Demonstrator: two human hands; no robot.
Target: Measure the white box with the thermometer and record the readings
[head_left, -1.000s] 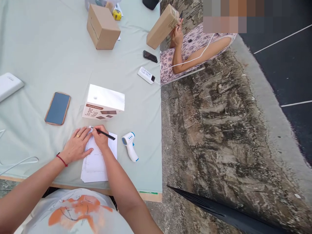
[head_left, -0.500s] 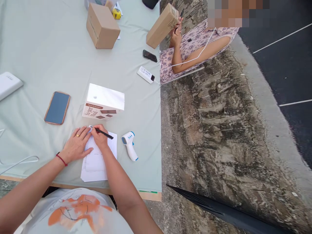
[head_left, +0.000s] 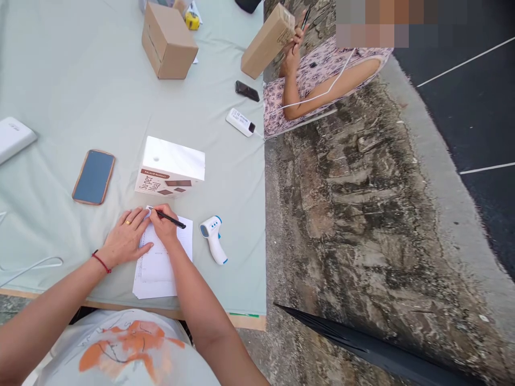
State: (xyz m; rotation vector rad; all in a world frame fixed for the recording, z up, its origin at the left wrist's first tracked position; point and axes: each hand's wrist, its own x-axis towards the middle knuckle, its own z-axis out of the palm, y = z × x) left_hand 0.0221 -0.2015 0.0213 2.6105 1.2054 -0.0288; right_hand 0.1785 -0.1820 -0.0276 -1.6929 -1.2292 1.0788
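Left of and below the frame's centre, the right hand (head_left: 164, 229) pinches a black pen (head_left: 172, 219) over the papers (head_left: 156, 271), whose left edge the flat, open left hand (head_left: 126, 236) overlaps, so weak pressure there could let the sheets skew under the pen's strokes.

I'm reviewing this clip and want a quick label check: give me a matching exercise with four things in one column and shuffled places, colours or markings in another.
1. pen
2. paper
3. box
4. thermometer

A. white with blue trim
B. in the wearer's right hand
C. printed "Super Meal"
D. partly beneath the wearer's left hand

Pairs: 1-B, 2-D, 3-C, 4-A
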